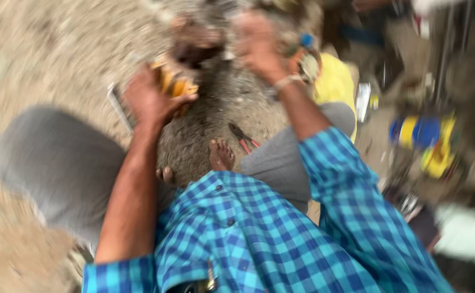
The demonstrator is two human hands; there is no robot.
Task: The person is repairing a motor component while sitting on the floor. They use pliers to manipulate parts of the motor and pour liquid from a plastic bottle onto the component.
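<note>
Left hand (151,100) fingers clamped on blurred orange-yellow rounded object (175,86) over gravel ground (42,49); right hand (256,43) grip indeterminate from blur; red-handled pliers (243,138) lie between bare feet.

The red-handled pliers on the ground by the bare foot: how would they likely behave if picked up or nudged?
The pliers look like rigid metal, so probably stiff and fairly heavy for their size. They lie flat on gritty ground, so a nudge would likely make them scrape, not roll. The coated handles should limit slipping, though blur hides detail.

Blue checked shirt (259,233), grey trousers (58,163), red-handled pliers (243,138).
</note>
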